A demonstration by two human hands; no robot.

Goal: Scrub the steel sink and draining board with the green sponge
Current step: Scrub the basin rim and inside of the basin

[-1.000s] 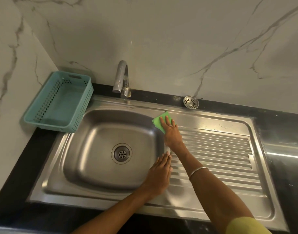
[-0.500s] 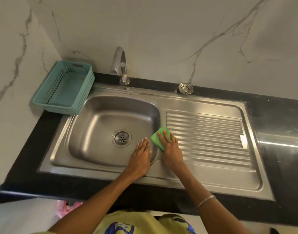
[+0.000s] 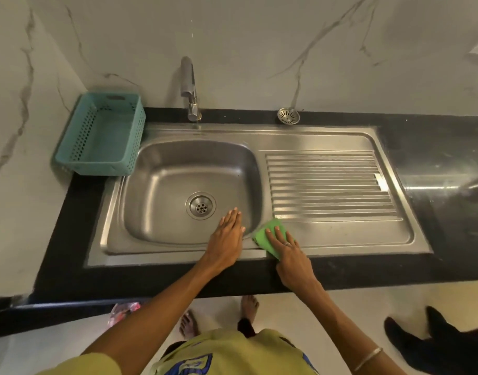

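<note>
Pressing down with straight fingers, the right hand (image 3: 289,253) holds the green sponge (image 3: 270,236) flat on the steel at the near edge of the sink unit, where the bowl's near right corner meets the draining board (image 3: 327,182). The left hand (image 3: 227,239) lies open, fingers together and flat, on the near rim of the steel sink (image 3: 162,185), just left of the sponge and apart from it; its fingertips reach over the bowl toward the drain (image 3: 200,205). Behind the bowl stands a tap (image 3: 190,87). A loose strainer (image 3: 288,115) sits on the black worktop (image 3: 435,147) behind the draining board. A teal basket (image 3: 102,133) rests at the back left corner, overlapping the sink's edge.
</note>
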